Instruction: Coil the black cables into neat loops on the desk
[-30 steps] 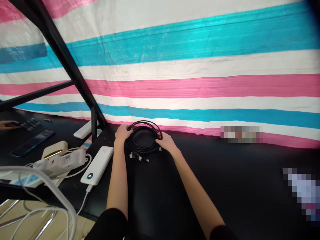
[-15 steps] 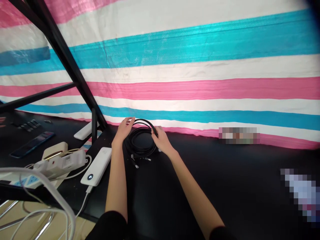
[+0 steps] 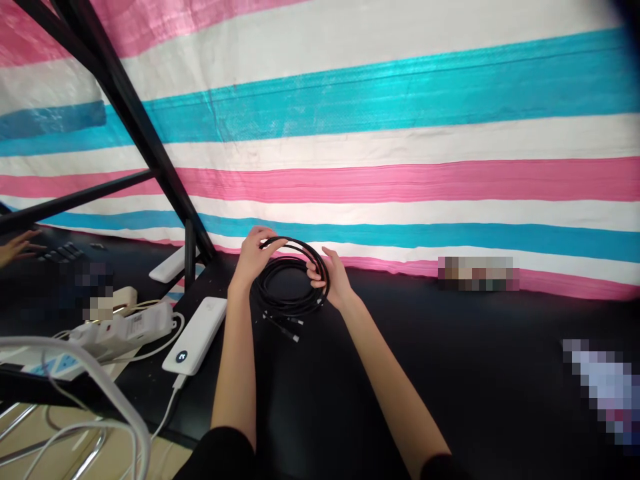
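Raised loops of black cable [image 3: 305,247] stand above a round coil of the same black cable [image 3: 285,311] on the black table [image 3: 480,373]. My left hand [image 3: 256,252] pinches the loops at their upper left, thumb against fingers. On the other side, my right hand [image 3: 334,277] has its fingers hooked through the loops, with the cable lying across them and the thumb lifted away. Light-coloured cable plugs [image 3: 295,339] stick out at the front of the coil, touching the tabletop.
To the left lies a white power bank [image 3: 196,337] with a lit display and a plugged-in cable. Beyond it are a white power strip [image 3: 125,330], another white block [image 3: 170,265] and a black metal frame [image 3: 150,143]. Another person's hand [image 3: 20,247] reaches in. A striped sheet [image 3: 380,180] hangs behind.
My right hand has shifted right and opened its thumb, its fingers now through the loops. My left thumb has come onto the cable. The front plug moved right. Another person's hand came further in.
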Demonstrator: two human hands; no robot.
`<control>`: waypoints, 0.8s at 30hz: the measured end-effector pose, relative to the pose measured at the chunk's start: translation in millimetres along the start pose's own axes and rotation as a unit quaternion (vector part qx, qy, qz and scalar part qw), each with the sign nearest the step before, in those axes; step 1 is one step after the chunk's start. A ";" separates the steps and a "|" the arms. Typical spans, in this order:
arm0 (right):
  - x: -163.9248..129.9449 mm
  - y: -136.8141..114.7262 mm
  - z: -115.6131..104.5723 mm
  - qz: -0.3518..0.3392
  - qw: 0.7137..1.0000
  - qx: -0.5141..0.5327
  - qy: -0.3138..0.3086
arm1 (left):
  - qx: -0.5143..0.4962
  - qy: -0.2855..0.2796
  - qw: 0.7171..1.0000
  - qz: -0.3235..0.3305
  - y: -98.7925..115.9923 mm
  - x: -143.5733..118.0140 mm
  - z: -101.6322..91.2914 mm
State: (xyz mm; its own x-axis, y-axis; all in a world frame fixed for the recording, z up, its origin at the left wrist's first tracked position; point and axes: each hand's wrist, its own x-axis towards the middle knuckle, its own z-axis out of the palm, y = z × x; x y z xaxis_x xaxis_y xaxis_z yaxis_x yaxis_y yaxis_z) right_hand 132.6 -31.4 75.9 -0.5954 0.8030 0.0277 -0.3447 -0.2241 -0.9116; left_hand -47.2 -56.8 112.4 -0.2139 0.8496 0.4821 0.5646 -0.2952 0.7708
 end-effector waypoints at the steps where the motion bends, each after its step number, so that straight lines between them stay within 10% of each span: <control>1: -1.4 -3.4 -0.8 0.004 1.000 0.010 -0.008 | -0.010 -0.001 1.000 0.005 4.5 -0.6 1.0; 8: -21.4 -29.0 1.4 -0.026 0.997 0.041 -0.058 | -0.090 0.123 0.987 0.048 43.3 -7.7 -2.5; 13: -44.8 -55.8 10.7 -0.181 0.973 -0.135 0.055 | -0.235 0.204 0.950 -0.023 55.7 -7.7 -2.9; 24: -80.4 -87.1 4.6 -0.258 0.946 -0.131 0.148 | -0.460 -0.159 0.859 -0.158 70.2 -20.9 -13.9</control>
State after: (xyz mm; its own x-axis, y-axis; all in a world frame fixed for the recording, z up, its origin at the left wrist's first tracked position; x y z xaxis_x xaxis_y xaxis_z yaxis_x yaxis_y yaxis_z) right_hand 207.1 -79.0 154.9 -0.1542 0.8967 0.4149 -0.3197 0.3520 -0.8797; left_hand -14.2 -101.4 162.2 0.0703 0.9841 0.1632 -0.3817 -0.1246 0.9159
